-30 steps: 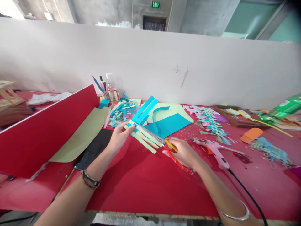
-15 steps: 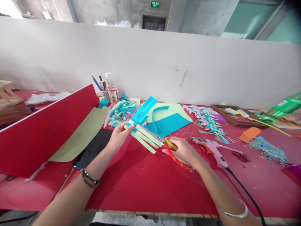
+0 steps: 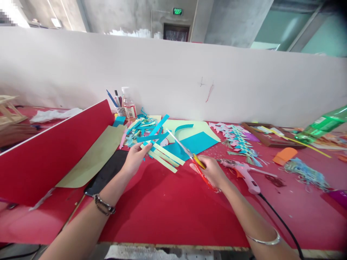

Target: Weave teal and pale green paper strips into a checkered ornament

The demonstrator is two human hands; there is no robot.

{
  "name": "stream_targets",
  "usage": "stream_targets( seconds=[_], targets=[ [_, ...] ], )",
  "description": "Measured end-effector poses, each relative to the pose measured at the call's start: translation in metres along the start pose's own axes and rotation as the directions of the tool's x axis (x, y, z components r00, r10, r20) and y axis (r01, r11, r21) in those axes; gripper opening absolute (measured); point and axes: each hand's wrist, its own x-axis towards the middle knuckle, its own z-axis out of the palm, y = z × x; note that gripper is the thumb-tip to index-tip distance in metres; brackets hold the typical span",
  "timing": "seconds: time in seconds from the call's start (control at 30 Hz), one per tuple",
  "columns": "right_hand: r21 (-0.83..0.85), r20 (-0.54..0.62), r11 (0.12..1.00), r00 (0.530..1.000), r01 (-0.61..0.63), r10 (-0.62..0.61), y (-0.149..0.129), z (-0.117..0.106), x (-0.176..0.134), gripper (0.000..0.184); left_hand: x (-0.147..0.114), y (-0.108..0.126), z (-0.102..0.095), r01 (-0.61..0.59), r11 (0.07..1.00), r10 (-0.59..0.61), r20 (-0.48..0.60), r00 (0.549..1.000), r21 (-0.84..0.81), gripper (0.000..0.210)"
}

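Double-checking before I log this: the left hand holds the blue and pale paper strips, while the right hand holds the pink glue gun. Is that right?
Not quite. The head view shows the right hand holding scissors; the pink glue gun lies on the red table. The left hand does hold the blue and pale paper strips.

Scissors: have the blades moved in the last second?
Yes: against the pink glue gun, the blades of the scissors have shifted right and up in the picture.

Pale-green paper strips (image 3: pixel 169 154) and blue paper strips (image 3: pixel 159 125) interlace, held above the table (image 3: pixel 173 213), green ends slanting toward its near edge. Scissors (image 3: pixel 191 155), red-and-yellow-handled, point their blades toward the far edge.
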Motion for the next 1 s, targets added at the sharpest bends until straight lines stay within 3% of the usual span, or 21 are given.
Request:
stream_targets(
  seconds=[0.17,0.27,0.5,0.67,1.0],
  targets=[
    [0.101,-0.165,0.989,0.979,-0.106,0.121,0.007,0.003,0.002,0.04,0.001,0.001,-0.001,0.11,0.989,-0.11,0.004,0.994,-0.096,0.024],
    [0.097,-0.185,0.99,0.975,-0.106,0.122,0.005,0.0,0.002,0.036,0.001,0.001,0.0,0.16,0.968,-0.157,0.033,0.987,-0.193,0.023],
    [-0.027,-0.057,0.997,0.996,0.07,-0.072,-0.004,0.007,-0.002,0.029,0.001,0.001,0.001,0.224,0.906,-0.231,0.023,0.973,-0.359,0.012],
    [-0.099,0.076,0.989,0.992,0.11,-0.103,-0.006,0.011,-0.006,0.023,0.001,0.004,0.001,0.284,0.859,-0.305,0.021,0.952,-0.427,0.007],
    [-0.259,0.164,0.953,0.979,0.159,-0.119,-0.015,0.009,-0.011,0.03,-0.002,0.009,0.004,0.289,0.782,-0.301,0.072,0.951,-0.552,0.006]
  ],
)
